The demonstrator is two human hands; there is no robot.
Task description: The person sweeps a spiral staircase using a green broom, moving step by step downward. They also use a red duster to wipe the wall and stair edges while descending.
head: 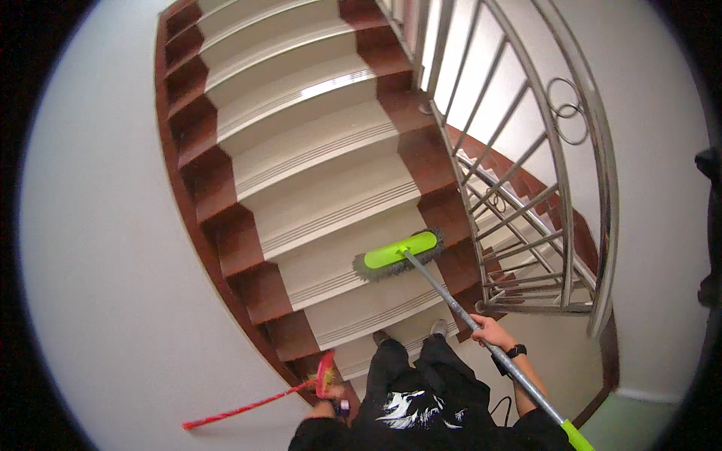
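Note:
My right hand (492, 332) is closed around the grey pole (451, 301) of a mop, whose lower end has a lime-green grip (576, 435). The mop's lime-green head (389, 252), fringed in dark grey fibre, rests on a cream stair step a few steps ahead, towards the right side. Low at the left, my left hand (333, 391) is blurred and grips a red broom close to its head. That broom's red head (324, 369) has yellowish bristles, and its red handle (248, 407) points left towards the wall.
The staircase (321, 169) rises ahead, cream in the middle with reddish-brown sides and grooved step edges. A metal railing (558, 163) borders it at right, with another flight (519, 225) below. A pale wall (107, 225) runs along the left. My shoes (439, 327) stand on the lower steps.

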